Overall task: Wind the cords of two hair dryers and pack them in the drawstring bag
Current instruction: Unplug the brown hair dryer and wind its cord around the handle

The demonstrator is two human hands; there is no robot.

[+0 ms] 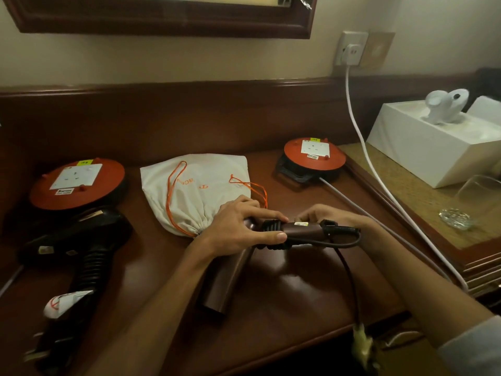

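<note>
Brown dryer between both hands. Left hand clamps the handle over the cord coils; right hand pinches the handle behind it, grip partly hidden. Rigid, smooth shell; cord looks springy, so keep a thumb on the coils. Bag just beyond left hand, black dryer further left.

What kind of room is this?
Probably a hotel room: a dark wood vanity desk below a framed mirror, a white tissue box with a folded tissue, and a glass ashtray beside it.
</note>
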